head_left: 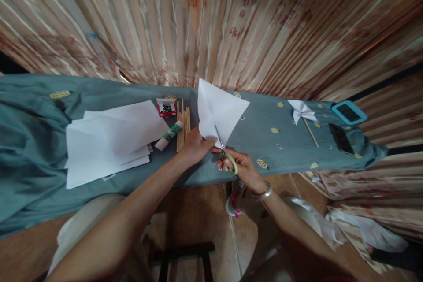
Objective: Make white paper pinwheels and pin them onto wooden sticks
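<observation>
A white square sheet of paper (222, 108) with crease lines is held up over the cloth by my left hand (194, 144), whose thumb and fingers pinch its near edge. My right hand (240, 166) grips a pair of scissors (230, 163) with light green handles. Their blades lie across the paper at its near corner, pointing up toward its middle. Whether the blades are parted is too small to tell. Just left of the paper lie several wooden sticks (183, 125), a glue stick (169, 135) with a green label, and a small red-and-white box (166, 107) of metal pieces.
A stack of white paper (109, 141) lies on the green-grey cloth (264, 150) at the left. Toward the right are a paper pinwheel (301, 112) on a stick, a black phone (341, 138) and a blue-framed device (349, 112). A curtain (211, 22) hangs behind.
</observation>
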`<action>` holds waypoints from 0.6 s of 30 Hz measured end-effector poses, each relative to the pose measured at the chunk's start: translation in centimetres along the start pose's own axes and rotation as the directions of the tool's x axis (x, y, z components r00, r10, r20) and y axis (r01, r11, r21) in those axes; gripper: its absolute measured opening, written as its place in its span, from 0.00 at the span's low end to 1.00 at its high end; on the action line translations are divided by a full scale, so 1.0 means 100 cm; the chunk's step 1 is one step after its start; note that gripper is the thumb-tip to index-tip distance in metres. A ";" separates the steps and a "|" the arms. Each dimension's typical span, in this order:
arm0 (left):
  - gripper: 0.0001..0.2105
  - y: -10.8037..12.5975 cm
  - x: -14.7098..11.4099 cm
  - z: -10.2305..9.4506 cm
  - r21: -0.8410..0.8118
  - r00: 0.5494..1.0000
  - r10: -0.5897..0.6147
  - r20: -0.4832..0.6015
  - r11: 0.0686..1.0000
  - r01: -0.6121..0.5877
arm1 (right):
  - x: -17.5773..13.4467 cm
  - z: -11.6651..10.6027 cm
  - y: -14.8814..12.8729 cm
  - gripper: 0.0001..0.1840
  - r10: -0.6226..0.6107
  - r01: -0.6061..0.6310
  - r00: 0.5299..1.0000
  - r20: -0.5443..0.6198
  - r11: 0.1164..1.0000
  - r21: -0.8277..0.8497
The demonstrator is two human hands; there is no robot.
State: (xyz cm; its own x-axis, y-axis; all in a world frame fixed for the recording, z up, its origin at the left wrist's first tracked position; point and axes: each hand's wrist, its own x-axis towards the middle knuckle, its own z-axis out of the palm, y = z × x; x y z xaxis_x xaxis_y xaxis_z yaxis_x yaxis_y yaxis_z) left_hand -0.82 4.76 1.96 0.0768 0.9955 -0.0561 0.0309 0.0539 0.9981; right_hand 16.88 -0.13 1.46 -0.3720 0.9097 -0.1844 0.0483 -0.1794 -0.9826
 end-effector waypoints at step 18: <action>0.06 0.015 -0.003 0.003 -0.126 0.996 -0.062 0.062 0.990 0.069 | 0.003 0.005 0.000 0.23 -0.006 0.008 1.000 -0.028 0.998 0.059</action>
State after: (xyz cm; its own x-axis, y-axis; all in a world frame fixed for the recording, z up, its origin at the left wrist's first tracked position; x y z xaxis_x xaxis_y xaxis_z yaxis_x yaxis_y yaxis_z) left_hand -0.49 4.49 3.49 0.1360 0.9835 -0.1193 -0.0900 0.1321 0.9871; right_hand 16.33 -0.10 1.38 -0.3465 0.9208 -0.1791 -0.0089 -0.1942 -0.9809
